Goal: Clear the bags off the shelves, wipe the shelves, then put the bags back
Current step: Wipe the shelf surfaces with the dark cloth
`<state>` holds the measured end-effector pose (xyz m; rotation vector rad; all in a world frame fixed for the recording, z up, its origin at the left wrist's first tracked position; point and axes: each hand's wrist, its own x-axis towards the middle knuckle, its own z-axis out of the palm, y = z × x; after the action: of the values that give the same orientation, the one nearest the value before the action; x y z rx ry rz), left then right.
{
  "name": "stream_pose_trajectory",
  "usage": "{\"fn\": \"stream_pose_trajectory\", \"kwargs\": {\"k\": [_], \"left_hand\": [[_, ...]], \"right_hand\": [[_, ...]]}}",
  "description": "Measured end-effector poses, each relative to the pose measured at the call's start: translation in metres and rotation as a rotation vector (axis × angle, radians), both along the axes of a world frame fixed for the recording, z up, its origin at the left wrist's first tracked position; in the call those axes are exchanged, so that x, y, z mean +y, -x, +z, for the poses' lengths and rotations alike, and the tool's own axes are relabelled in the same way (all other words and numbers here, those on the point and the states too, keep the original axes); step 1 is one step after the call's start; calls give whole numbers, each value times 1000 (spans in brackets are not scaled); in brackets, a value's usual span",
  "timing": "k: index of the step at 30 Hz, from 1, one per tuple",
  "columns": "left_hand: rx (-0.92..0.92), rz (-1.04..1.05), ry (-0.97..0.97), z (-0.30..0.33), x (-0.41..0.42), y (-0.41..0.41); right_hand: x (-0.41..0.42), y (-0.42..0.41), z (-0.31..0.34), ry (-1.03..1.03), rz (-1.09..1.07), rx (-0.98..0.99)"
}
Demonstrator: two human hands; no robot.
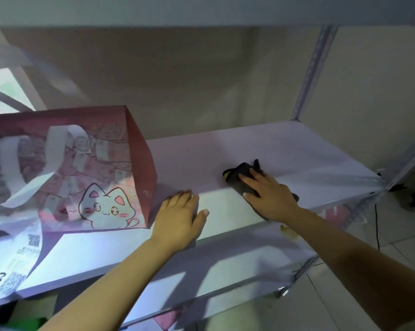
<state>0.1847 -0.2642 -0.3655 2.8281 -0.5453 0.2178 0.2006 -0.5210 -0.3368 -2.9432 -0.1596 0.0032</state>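
A pink paper bag [82,168] with a white cartoon cat and white ribbon handles stands on the left part of the white shelf [285,149]. My left hand [180,218] lies flat on the shelf, fingers straight, right beside the bag's lower right corner. My right hand [268,194] presses with straight fingers on a dark grey cloth [240,175] with a bit of yellow at its left end, on the right half of the shelf near its front edge.
A white bag [17,254] with QR codes lies flat at the shelf's front left. A metal upright [314,70] rises at the back right. The underside of a higher shelf [201,10] is overhead. A lower shelf [237,266] and tiled floor [393,237] lie below.
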Motion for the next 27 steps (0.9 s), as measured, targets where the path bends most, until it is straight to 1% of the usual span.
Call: {"fn": "stream_pose_trajectory", "kwargs": {"k": [2, 3, 8, 10, 11, 13, 14, 17, 21, 24, 27], "left_hand": [[6, -31, -21, 2, 3, 3], [22, -52, -26, 4, 6, 5], [82, -140, 46, 23, 31, 25], [37, -204, 57, 37, 41, 38], [-14, -229, 70, 44, 46, 44], [-130, -240, 138, 59, 58, 55], [-175, -230, 180, 65, 66, 59], [-250, -214, 253, 75, 92, 74], [-319, -219, 290, 75, 122, 99], [-400, -149, 308, 77, 143, 114], [-494, -21, 387, 78, 164, 120]], "right_hand": [[15, 0, 0, 33, -102, 6], [23, 0, 0, 44, -103, 22], [60, 3, 10, 41, 25, 131], [74, 4, 18, 41, 28, 156], [82, 6, 22, 28, 36, 128], [100, 10, 31, -71, 90, 29], [110, 12, 37, -164, 132, 12], [144, 24, 52, -454, 269, 65], [186, 41, 65, -704, 367, 111], [214, 45, 62, -813, 377, 132], [238, 45, 57, -803, 386, 155]]}}
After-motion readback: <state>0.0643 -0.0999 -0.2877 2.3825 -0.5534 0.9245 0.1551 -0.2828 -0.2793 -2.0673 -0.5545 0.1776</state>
